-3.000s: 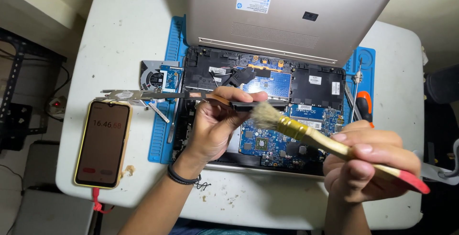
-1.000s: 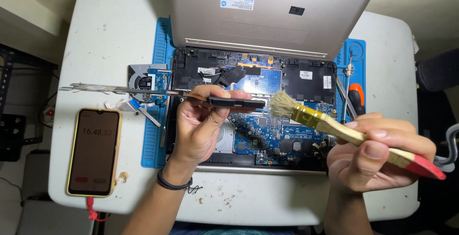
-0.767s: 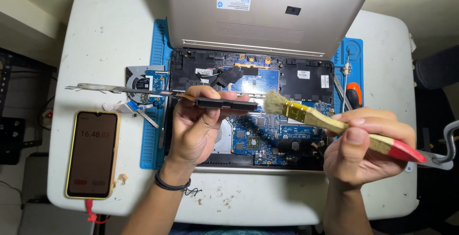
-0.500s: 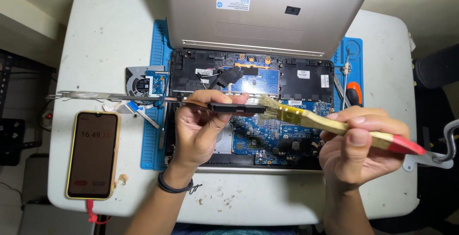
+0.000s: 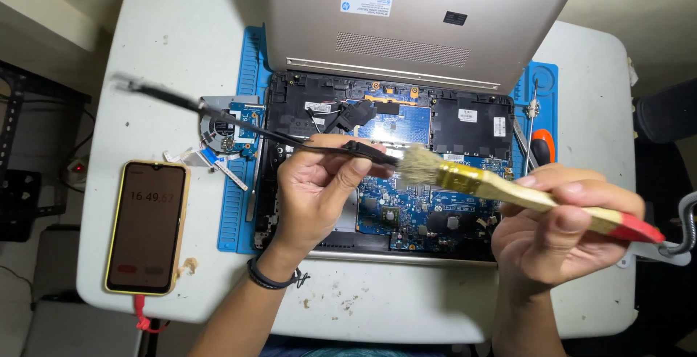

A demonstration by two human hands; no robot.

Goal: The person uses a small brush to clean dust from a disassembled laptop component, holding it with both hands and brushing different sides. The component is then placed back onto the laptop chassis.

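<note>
a flat paintbrush (image 5: 508, 190) with pale bristles, a brass-coloured ferrule and a light wooden handle ending in a red tip lies slanted across the view, bristles toward the left and slightly higher, red tip low at the right. its bristles touch the near end of a long, thin black strip part (image 5: 319, 145) (its far end is blurred, so its exact shape there cannot be told). the strip runs from upper left down to the middle, raised above the opened laptop's blue circuit board (image 5: 435, 215), which lies flat and exposed inside the dark chassis.
</note>
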